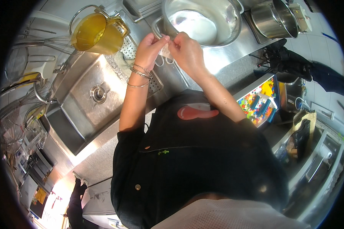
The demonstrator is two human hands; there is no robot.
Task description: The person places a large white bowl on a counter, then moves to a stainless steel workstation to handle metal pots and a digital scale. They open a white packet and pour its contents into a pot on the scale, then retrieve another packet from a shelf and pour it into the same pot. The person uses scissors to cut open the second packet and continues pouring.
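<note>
My left hand (148,51), with thin metal bangles at its wrist, and my right hand (188,53) meet close to the near rim of a large stainless steel pot (229,37). Fingers and thumbs of both pinch a small whitish item (165,52). Thin white loops (160,61) hang below it; what it is exactly cannot be told, as the fingers partly hide it. Pale, shiny contents show in the pot's bottom. Left of my hands, a yellow translucent pitcher (114,40) stands tilted in the view, with yellowish bits inside.
A steel sink (83,114) with a drain (98,94) lies at left, beside a perforated steel tray (157,83). Whisks (43,43) hang at far left. Another steel pot (263,23) stands back right. An open drawer (235,96) holds colourful small pieces. Other people's legs (76,200) show.
</note>
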